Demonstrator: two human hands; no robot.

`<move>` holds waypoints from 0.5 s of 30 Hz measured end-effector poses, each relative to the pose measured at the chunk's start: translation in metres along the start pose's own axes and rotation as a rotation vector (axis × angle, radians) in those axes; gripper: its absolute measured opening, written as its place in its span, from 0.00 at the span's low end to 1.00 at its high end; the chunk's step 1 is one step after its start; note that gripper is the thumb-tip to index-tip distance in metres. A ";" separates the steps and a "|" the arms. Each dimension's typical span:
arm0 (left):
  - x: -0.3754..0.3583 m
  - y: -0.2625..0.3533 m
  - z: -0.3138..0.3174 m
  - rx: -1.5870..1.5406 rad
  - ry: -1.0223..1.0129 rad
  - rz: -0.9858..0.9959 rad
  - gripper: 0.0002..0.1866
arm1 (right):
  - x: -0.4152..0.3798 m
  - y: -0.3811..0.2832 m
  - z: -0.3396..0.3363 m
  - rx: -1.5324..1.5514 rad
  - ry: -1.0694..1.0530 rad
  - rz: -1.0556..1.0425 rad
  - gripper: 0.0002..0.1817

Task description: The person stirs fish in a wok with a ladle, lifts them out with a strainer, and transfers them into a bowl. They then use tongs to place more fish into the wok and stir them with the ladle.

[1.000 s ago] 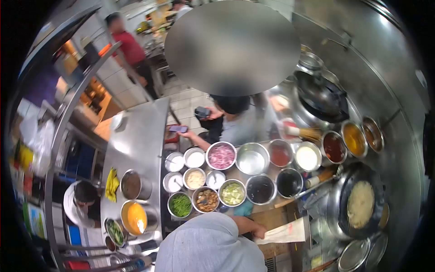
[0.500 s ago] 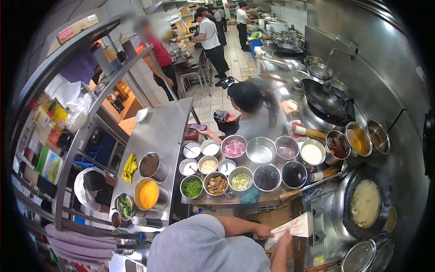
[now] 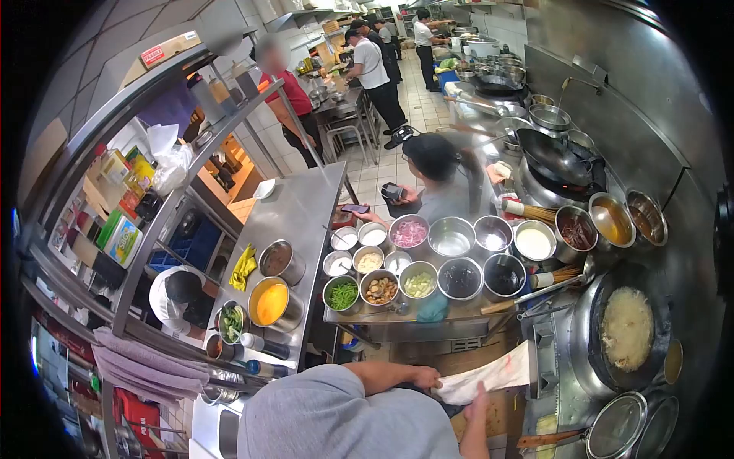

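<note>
A white cloth (image 3: 497, 373) with faint reddish marks is stretched out in front of my body, its far end by the edge of the stove counter. My left hand (image 3: 426, 376) is closed on its left end. Lower down, my right hand (image 3: 477, 399) grips the cloth's near edge; its fingers are partly hidden. To the right of the cloth, a wok (image 3: 664, 336) holds pale, bubbling food. A strainer (image 3: 616, 424) with a wooden handle lies below the wok, close to my right forearm.
Ahead stands a table with several metal containers, among them sliced red onion (image 3: 409, 232) and chopped greens (image 3: 341, 294). A steel counter (image 3: 306, 206) runs on the left, with a pot of orange liquid (image 3: 271, 304). A co-worker (image 3: 440, 172) holding devices stands beyond the containers.
The cloth is spread wider, and my left hand has moved a little left with its end. The whole view has shifted slightly.
</note>
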State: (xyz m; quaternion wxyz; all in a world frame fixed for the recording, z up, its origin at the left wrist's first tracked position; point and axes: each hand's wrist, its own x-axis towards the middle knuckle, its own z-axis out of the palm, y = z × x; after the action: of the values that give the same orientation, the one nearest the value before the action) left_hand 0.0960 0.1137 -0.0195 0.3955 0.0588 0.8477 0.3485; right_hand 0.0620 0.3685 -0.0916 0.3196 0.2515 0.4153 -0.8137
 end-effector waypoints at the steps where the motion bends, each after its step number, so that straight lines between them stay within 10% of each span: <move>1: 0.006 -0.002 0.000 0.063 -0.012 0.020 0.28 | -0.016 -0.002 0.012 0.043 -0.007 -0.020 0.33; 15: -0.025 0.020 -0.033 -0.166 -0.046 0.054 0.29 | -0.044 -0.012 0.064 0.016 0.258 -0.060 0.31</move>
State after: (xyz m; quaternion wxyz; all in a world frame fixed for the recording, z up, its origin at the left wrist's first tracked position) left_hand 0.0860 0.1016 0.0232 0.4089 0.0564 0.8046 0.4268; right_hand 0.0732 0.3342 -0.0223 0.2371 0.3439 0.4539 -0.7871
